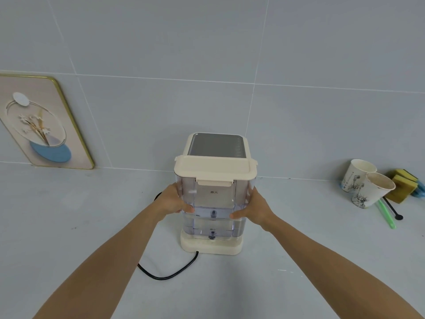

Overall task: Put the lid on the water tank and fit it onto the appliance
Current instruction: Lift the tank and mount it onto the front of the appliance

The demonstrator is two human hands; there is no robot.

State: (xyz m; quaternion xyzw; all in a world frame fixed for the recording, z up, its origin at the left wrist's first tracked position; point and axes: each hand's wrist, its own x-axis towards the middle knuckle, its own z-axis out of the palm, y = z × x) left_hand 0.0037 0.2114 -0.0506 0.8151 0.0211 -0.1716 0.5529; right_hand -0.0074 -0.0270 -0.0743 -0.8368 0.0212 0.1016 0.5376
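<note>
A clear plastic water tank (pixel 215 203) stands upright on the cream base of the appliance (pixel 217 146), against its near side. A cream lid (pixel 215 168) covers the tank's top. The tank is partly filled with water. My left hand (pixel 173 200) grips the tank's left wall and my right hand (pixel 251 207) grips its right wall, thumbs on the front face. The appliance has a dark grey top panel and stands against the tiled wall.
A black power cord (pixel 170 270) curls on the counter in front of the base. A framed picture (pixel 39 123) leans on the wall at left. Two paper cups (pixel 365 183), sponges (pixel 404 183), a green straw (pixel 386 215) and a black stirrer lie at right.
</note>
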